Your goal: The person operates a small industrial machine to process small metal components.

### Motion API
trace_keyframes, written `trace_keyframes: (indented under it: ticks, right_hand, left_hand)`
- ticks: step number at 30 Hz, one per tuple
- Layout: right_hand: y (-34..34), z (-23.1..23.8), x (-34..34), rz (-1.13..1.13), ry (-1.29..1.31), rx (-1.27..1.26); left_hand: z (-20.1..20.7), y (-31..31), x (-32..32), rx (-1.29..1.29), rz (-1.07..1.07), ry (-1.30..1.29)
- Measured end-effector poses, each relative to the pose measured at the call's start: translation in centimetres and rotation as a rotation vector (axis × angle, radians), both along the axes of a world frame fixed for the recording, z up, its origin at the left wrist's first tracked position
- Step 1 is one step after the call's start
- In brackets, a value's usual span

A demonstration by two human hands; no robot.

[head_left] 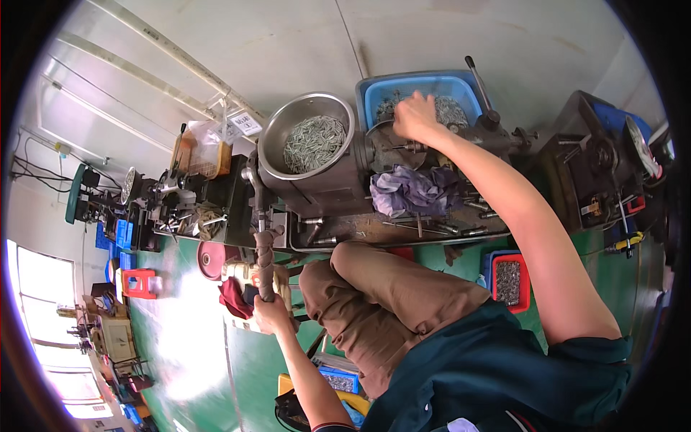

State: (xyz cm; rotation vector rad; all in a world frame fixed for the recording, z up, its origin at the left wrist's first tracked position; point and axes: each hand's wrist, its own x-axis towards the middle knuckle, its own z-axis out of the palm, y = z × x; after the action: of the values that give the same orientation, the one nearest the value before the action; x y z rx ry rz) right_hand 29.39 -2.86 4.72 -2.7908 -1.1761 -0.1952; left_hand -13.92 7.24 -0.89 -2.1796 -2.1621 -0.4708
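Note:
My left hand [271, 315] is wrapped round the lower end of a long lever [265, 265] with a cloth-wound grip. The lever hangs from the left side of a small grey bench lathe [317, 194]. My right hand [415, 117] reaches over the lathe's spindle area, in front of a blue plastic bin [471, 90] of small metal parts. Its fingers are curled together, and whatever they hold is hidden. A steel bowl [270, 155] full of short metal pins [314, 144] rests on top of the lathe. Below my right wrist lies a crumpled purple-grey rag [414, 191].
A black-knobbed lever [476, 79] rises at the bin's right. Tools and metal rods lie in the lathe's tray [353, 230]. More machines stand left and right. A red bin [527, 284] of metal parts and a red stool [140, 284] are on the green floor.

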Motion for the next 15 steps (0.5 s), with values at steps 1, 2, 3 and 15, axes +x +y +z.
trace_keyframes:
  ticks: [1, 2, 3, 15]
  right_hand:
    - [0.2, 0.7, 0.1, 0.002, -0.004, 0.001]
    - [0.4, 1.4, 0.2, 0.033, -0.144, 0.207]
    - [0.8, 2.1, 0.2, 0.065, -0.283, 0.414]
    - [10.5, 5.2, -8.3, 0.736, 0.052, -0.013]
  left_hand:
    - [0.0, 0.2, 0.0, -0.011, -0.002, 0.002]
    - [0.0, 0.2, 0.0, -0.022, -0.005, 0.004]
    - [0.1, 0.2, 0.1, -0.021, -0.004, 0.001]
    - [-0.2, 0.3, 0.1, -0.007, -0.017, -0.001]
